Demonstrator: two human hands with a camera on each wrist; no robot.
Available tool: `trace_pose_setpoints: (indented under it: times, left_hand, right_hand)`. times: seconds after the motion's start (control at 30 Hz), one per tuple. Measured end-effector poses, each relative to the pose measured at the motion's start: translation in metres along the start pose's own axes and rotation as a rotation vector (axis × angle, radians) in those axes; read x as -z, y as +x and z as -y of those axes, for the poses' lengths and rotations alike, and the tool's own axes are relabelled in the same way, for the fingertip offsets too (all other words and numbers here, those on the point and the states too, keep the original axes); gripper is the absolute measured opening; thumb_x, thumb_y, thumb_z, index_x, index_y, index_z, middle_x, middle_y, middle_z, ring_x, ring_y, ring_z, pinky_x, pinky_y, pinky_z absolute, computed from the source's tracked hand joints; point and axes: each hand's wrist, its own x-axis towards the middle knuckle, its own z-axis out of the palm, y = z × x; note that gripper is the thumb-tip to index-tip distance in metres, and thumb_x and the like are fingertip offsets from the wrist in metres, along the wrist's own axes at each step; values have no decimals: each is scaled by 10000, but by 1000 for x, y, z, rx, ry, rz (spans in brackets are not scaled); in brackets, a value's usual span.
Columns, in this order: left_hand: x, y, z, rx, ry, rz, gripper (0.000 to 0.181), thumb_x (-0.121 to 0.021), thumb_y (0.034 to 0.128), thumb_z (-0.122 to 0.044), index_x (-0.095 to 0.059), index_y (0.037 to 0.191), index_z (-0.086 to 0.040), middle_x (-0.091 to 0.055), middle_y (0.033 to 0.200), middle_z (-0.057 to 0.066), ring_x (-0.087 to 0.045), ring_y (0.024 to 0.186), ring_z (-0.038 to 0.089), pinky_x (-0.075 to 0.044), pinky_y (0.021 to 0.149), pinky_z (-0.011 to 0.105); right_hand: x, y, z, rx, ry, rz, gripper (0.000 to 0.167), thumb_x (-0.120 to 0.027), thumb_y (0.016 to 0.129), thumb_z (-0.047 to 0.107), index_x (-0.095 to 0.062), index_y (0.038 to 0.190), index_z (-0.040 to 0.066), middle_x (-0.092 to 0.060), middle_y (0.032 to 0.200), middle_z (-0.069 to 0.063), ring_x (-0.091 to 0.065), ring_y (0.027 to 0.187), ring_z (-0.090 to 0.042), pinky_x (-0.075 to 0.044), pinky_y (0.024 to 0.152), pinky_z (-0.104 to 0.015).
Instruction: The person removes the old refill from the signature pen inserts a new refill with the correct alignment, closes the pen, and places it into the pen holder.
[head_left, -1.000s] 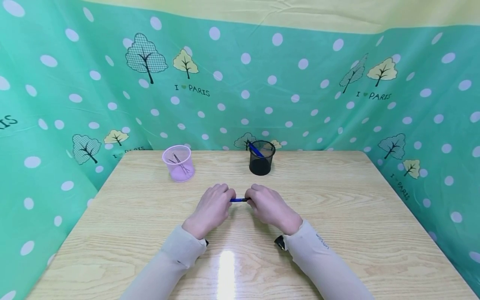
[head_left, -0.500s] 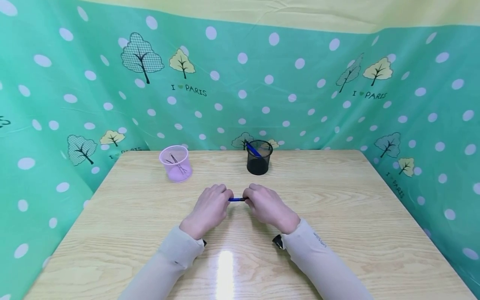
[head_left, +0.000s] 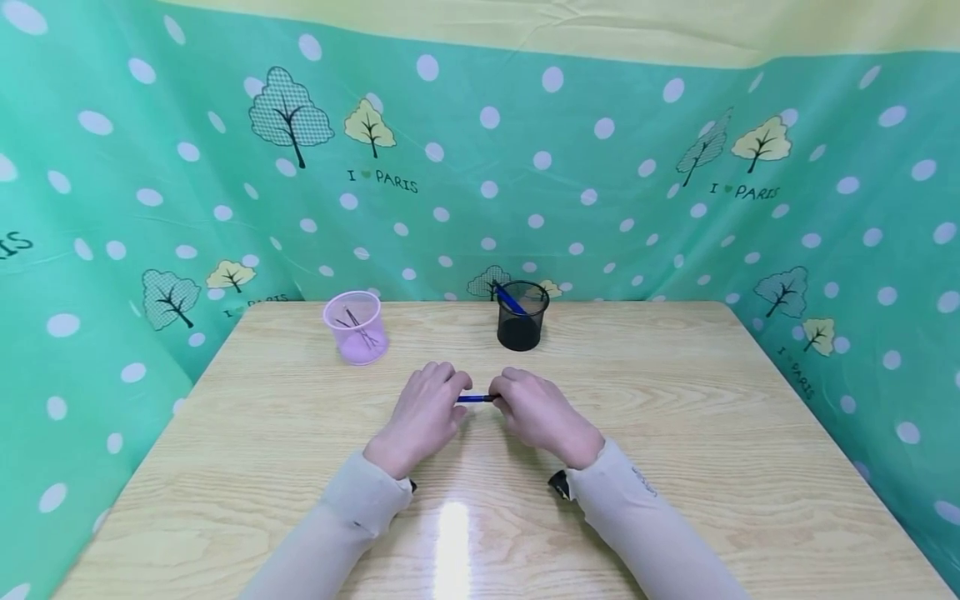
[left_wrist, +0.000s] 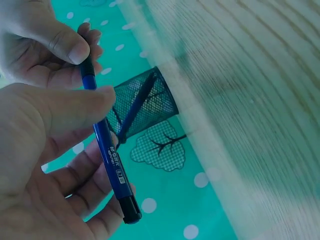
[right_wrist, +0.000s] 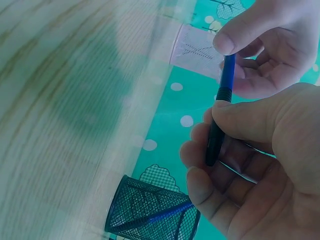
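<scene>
A blue pen [left_wrist: 107, 152] with a black grip and black end lies level between my hands, just above the table in the head view. My right hand [head_left: 536, 412] pinches its black grip section [right_wrist: 216, 137] between thumb and fingers. Around the other end is my left hand [head_left: 423, 417], its thumb and forefinger spread apart with the pen passing between them. In the left wrist view the left thumb [left_wrist: 82, 107] crosses in front of the barrel, and the other fingers lie loosely bent behind it. Whether they touch the pen is unclear.
Behind my right hand stands a black mesh cup [head_left: 519, 329] with a blue pen leaning inside. A lilac mesh cup [head_left: 362, 342] holding several thin dark sticks stands at the back left. The wooden table [head_left: 675, 433] ends at a green dotted curtain [head_left: 600, 208].
My left forefinger and thumb have parted around the pen's end. The right hand keeps its pinch, and the pen stays in about the same place.
</scene>
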Motion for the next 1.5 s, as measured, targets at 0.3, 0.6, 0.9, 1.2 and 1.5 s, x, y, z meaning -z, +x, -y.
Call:
trace_pose_setpoints:
  times: [0.3,0.6,0.9,1.2,1.5]
  left_hand:
    - [0,1,0,-18,-4,-1,201,-679,785,14,-647,938,-113,-539,850,-12,-491,786,185,-405,709,309]
    - [-1,3,-4,-26,11,28,183,-675,796,12,-653,924,-117,-539,837,-18,-502,784,187,-418,700,325]
    - [-2,3,-6,-29,30,38,176,-678,804,-5,-668,947,-108,-560,849,-9,-522,790,191,-431,703,327]
    - [-1,0,-4,-20,16,31,205,-721,808,-90,-655,1003,-100,-575,897,6,-537,830,209,-422,717,343]
    - [-2,-1,0,-1,-3,-21,259,-767,769,-91,-630,989,-96,-559,890,16,-517,824,214,-399,702,322]
  right_hand:
    - [0,1,1,3,3,6,65,-644,899,114,-683,947,134,-563,845,64,-547,756,-77,-490,671,-246]
    - [2,-2,-2,-10,10,9,73,-650,895,104,-684,956,127,-560,840,64,-540,760,-71,-487,674,-238]
    - [1,-4,-4,0,15,-8,82,-656,892,105,-689,963,129,-562,840,68,-541,766,-63,-485,676,-233]
    - [-1,-2,-3,13,14,-27,81,-664,883,90,-693,947,130,-563,831,67,-555,764,-72,-490,660,-241]
    - [0,1,0,18,9,-20,78,-671,879,98,-691,946,132,-562,829,67,-549,760,-72,-489,673,-239]
